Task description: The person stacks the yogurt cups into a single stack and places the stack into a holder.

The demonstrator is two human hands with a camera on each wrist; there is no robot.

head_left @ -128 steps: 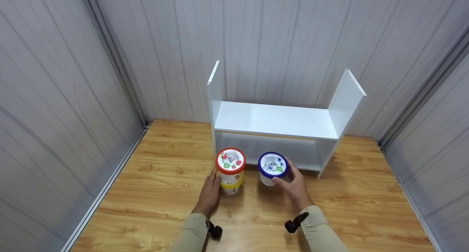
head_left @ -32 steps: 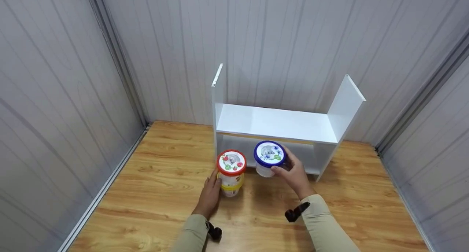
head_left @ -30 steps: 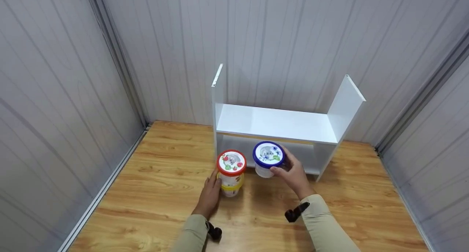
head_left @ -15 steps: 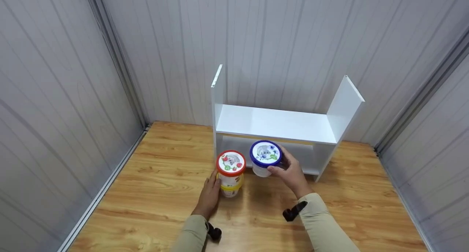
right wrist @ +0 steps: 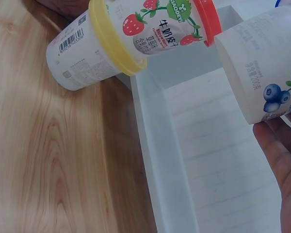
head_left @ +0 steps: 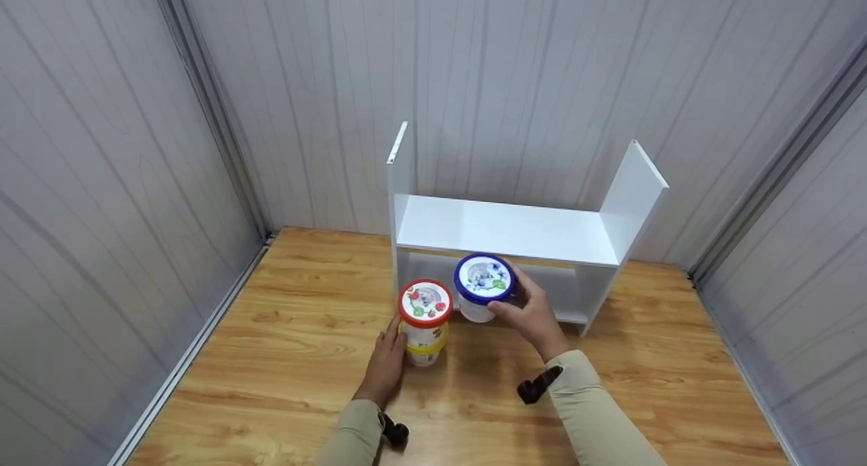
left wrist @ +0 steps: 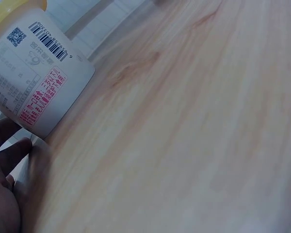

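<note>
My right hand (head_left: pixel 532 310) grips a white tub with a blue lid (head_left: pixel 484 278) and blueberries printed on its side, holding it raised just right of a stack of two tubs. In that stack, a red-lidded strawberry tub (head_left: pixel 425 303) stands on a yellow-lidded tub (head_left: pixel 425 354) on the wooden table. My left hand (head_left: pixel 386 361) holds the yellow-lidded tub low at its left side, its far fingers partly hidden. Fingertips show at that tub's base in the left wrist view. From the right wrist view, the blue-lidded tub's bottom (right wrist: pixel 235 80) is close beside the red lid.
Right behind the tubs stands a white two-level shelf (head_left: pixel 508 229) with tall side panels. Pale panelled walls (head_left: pixel 515 80) enclose the wooden table (head_left: pixel 291 317) at the back and both sides. Each wrist carries a small black camera (head_left: pixel 538 385).
Over the last seconds my right hand has lifted the blue-lidded tub and shifted it left toward the stack. My left hand and the two stacked tubs stay in place.
</note>
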